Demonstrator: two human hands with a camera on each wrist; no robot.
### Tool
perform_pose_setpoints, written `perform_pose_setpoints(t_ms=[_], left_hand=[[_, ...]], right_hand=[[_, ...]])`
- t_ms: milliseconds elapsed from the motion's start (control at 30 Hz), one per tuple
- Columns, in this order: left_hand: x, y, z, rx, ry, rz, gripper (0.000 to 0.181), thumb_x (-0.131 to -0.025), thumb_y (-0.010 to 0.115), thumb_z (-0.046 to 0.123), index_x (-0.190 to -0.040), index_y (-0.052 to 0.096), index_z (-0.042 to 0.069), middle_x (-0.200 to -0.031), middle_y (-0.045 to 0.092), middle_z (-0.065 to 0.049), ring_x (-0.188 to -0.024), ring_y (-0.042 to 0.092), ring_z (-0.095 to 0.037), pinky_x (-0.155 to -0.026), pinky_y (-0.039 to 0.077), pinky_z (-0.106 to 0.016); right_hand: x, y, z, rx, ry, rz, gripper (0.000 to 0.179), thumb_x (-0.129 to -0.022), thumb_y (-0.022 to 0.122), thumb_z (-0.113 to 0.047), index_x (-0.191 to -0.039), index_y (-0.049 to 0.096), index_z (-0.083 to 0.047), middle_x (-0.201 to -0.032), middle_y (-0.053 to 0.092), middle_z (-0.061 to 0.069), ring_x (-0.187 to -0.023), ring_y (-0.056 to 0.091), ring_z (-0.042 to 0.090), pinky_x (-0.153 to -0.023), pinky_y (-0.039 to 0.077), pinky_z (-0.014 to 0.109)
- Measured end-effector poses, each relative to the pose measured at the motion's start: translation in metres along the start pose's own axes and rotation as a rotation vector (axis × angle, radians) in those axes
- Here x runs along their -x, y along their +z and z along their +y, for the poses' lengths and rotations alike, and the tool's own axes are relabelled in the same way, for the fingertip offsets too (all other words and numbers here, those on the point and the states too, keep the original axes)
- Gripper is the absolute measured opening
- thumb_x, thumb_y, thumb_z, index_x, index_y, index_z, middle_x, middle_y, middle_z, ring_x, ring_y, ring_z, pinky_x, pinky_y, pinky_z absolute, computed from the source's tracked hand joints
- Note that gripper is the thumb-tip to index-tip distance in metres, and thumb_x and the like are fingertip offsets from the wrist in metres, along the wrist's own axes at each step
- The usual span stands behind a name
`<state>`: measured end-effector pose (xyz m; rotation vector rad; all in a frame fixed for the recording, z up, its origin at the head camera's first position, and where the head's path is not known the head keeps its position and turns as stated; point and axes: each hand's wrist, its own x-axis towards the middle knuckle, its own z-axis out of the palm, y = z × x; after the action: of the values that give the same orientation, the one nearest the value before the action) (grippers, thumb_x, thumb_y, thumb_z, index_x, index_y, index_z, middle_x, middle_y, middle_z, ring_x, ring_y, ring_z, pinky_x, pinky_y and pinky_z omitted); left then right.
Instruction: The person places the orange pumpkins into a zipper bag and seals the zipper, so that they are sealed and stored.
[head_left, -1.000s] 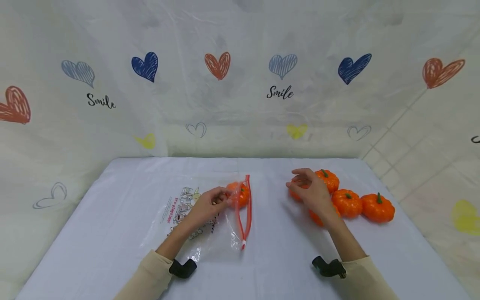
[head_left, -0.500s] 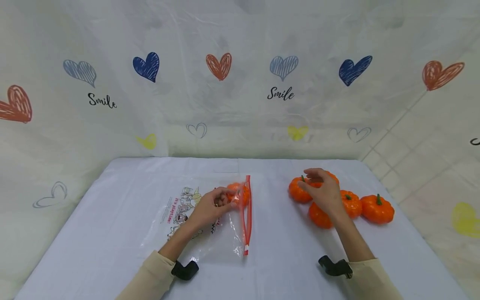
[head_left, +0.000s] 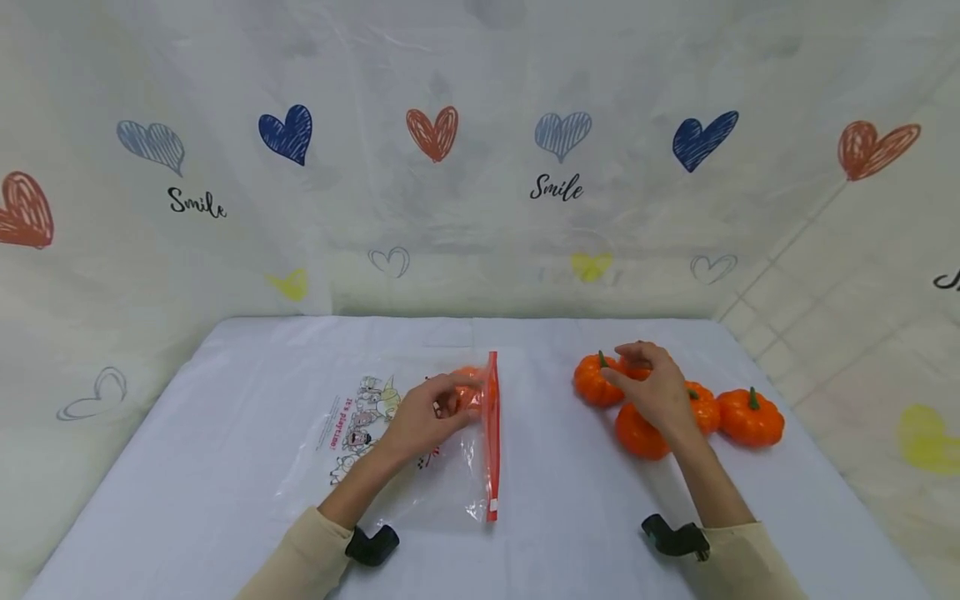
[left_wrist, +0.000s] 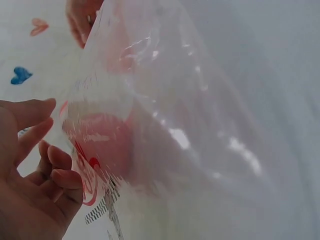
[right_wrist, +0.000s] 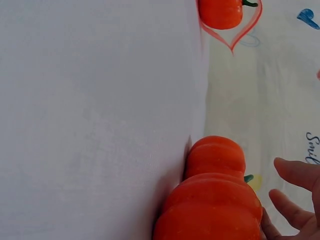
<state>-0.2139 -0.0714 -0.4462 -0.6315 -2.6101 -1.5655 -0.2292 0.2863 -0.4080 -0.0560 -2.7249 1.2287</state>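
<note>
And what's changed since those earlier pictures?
The right hand moved rightward, from near the leftmost loose pumpkin toward the back pumpkin. The red mouth of the bag, gaping before, drew together. The left hand edged rightward. The loose pumpkins stayed put.

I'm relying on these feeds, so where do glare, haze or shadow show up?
Left wrist: bright glare streaks cross the clear bag, and the bagged pumpkin looks hazy through it; right wrist: a soft shadow falls on the white tabletop beside the nearest pumpkin; head: fairly even light, small glints on the bag.
</note>
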Motion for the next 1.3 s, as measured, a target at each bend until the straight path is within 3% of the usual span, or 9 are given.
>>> perform_pose_setpoints(t_ms=[267,500,733,933,1100,1300], left_hand=[[0.0,0.001,0.004,-0.085,0.001,-0.105,0.034,-0.098,0.072,0.027,-0.131,0.073,0.03,-0.089,0.055,0.001,-0.084,0.05,-0.013,-0.07,0.041,-0.022],[0.002,0.004,0.007,-0.211,0.027,-0.196,0.032,-0.103,0.062,0.037,-0.134,0.071,0.035,-0.104,0.069,0.014,-0.089,0.056,-0.009,-0.075,0.048,-0.024],[0.004,0.007,0.01,-0.289,-0.02,-0.23,0.036,-0.105,0.053,0.051,-0.132,0.073,0.036,-0.078,0.059,0.01,-0.081,0.055,-0.009,-0.069,0.045,-0.026],[0.002,0.008,0.011,-0.425,0.073,-0.258,0.041,-0.108,0.041,0.057,-0.137,0.066,0.044,-0.058,0.037,0.011,-0.065,0.047,-0.005,-0.065,0.039,-0.024],[0.0,0.009,0.013,-0.505,0.151,-0.228,0.046,-0.109,0.039,0.053,-0.134,0.07,0.033,-0.054,0.032,0.013,-0.056,0.039,-0.004,-0.061,0.036,-0.023],[-0.001,0.01,0.011,-0.505,0.224,-0.131,0.032,-0.101,0.057,0.048,-0.119,0.069,0.025,-0.057,0.039,0.012,-0.054,0.038,-0.002,-0.053,0.03,-0.02]], right_hand=[[-0.001,-0.006,0.001,0.015,0.005,-0.054,0.056,-0.098,0.073,-0.032,-0.142,0.057,-0.001,-0.147,0.054,0.022,-0.133,0.053,0.042,-0.107,0.051,0.056],[-0.004,-0.007,0.004,0.021,0.014,-0.126,0.062,-0.097,0.075,-0.034,-0.145,0.055,-0.001,-0.148,0.054,0.022,-0.139,0.049,0.043,-0.111,0.047,0.059],[-0.004,-0.005,0.005,0.053,0.044,-0.179,0.066,-0.096,0.075,-0.035,-0.148,0.051,-0.002,-0.151,0.052,0.026,-0.141,0.046,0.046,-0.117,0.039,0.064],[-0.005,-0.004,0.006,0.071,0.035,-0.2,0.068,-0.096,0.074,-0.035,-0.15,0.049,-0.001,-0.153,0.05,0.028,-0.143,0.043,0.048,-0.118,0.035,0.067],[-0.005,-0.002,0.006,0.089,0.025,-0.207,0.069,-0.097,0.074,-0.032,-0.152,0.046,-0.001,-0.153,0.049,0.029,-0.143,0.043,0.048,-0.119,0.034,0.067],[-0.005,-0.002,0.005,0.127,0.047,-0.238,0.078,-0.096,0.075,-0.038,-0.156,0.04,-0.003,-0.157,0.043,0.03,-0.143,0.041,0.049,-0.118,0.034,0.069]])
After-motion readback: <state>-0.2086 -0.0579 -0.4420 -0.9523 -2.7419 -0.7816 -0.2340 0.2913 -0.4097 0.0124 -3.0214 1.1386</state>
